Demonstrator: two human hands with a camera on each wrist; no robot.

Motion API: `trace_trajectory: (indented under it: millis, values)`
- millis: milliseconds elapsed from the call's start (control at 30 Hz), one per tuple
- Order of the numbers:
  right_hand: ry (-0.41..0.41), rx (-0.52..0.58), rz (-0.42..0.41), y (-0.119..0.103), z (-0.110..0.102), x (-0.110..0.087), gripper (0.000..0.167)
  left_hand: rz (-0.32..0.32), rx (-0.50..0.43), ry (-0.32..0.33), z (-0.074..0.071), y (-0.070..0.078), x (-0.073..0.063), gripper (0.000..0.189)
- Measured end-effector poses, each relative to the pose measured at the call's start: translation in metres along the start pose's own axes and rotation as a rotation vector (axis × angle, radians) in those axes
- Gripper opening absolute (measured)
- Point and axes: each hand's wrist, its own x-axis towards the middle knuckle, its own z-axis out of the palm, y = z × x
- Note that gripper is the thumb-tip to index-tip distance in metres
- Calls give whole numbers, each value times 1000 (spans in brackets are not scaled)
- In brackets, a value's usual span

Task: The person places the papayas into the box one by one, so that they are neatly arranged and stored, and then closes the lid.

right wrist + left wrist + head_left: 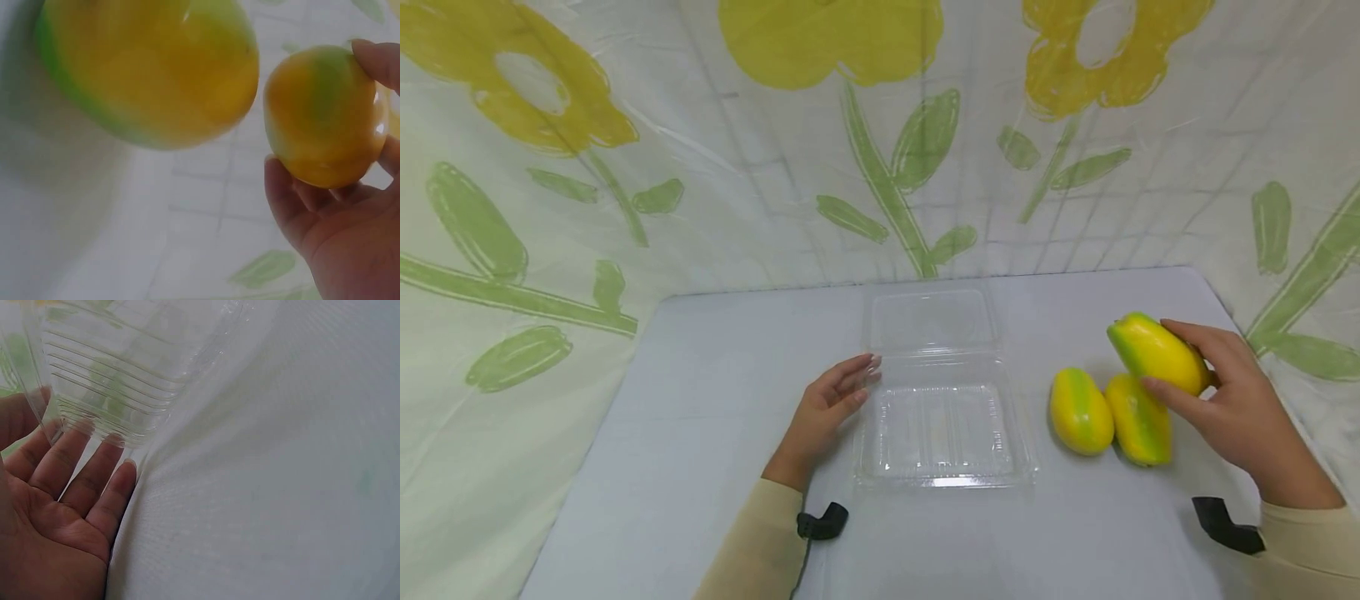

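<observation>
Mango point(1156, 353) gripped in the right hand point(1240, 404) near two other mangoes point(1081, 412) on the desk point(737, 367), left hand point(822, 410) touching the open clear box point(943, 433) with relaxed fingers, all three fruits still outside it.

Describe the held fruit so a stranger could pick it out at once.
On the white table, find the clear plastic box. Right of it lie two yellow-green fruits. Yours is the third fruit, the only one gripped, by the right hand.
</observation>
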Motion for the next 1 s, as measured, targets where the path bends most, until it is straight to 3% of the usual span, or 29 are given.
trace_trajectory:
  millis: [167, 833, 1000]
  values:
    - [-11, 37, -45, -10, 2, 2, 72, 0, 2, -1, 0, 1, 0, 54]
    - [-70, 62, -89, -56, 24, 10, 74, 1, 12, 1, 0, 0, 0, 54]
    - [-83, 104, -149, -64, 32, 12, 73, -7, 22, 3, 0, 1, 0, 54]
